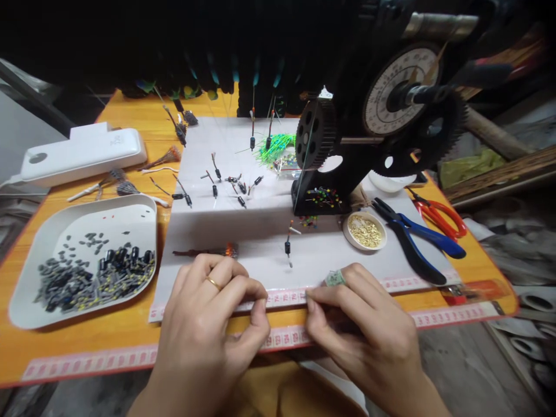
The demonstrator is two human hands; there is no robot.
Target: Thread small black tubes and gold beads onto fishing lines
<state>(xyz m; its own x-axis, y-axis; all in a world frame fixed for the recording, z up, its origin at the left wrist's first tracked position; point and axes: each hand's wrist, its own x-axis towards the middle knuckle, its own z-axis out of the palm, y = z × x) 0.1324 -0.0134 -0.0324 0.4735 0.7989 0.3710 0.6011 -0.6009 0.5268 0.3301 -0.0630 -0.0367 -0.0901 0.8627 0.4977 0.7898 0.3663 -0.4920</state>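
Wooden table [143, 113]: two measuring strips [286, 297], one tray [93, 217]; left hand [212, 318], right hand [369, 324] pinched closed, anything gripped unclear.

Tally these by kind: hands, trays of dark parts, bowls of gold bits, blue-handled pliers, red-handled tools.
Hands (left hand, right hand): 2
Tray: 1
Bowl: 1
Blue-handled pliers: 1
Red-handled tool: 1
Total: 6

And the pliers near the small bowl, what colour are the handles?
The handles are blue and black, seen best in the head view.
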